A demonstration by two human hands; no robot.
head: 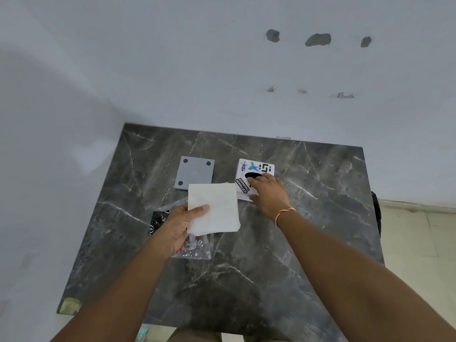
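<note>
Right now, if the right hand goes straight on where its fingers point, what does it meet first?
The right hand touches the white stickered tile; it would cross its black oval sticker first, then probably only bare table up to the wall.

The napkin stack (217, 208) is plain white. Behind it to the left, the square plate (195, 175) is flat mid-grey with dark round dots at three corners. Right of the stack, the sticker sheet (256, 169) is white, printed with a black oval, a teal-and-blue bird, a blocky black logo and a black banner lettered in white. Under the stack, the plastic bag (197, 251) is clear, showing black, red and silver. The table (296, 243) beneath is dark grey marble, veined white.
</note>
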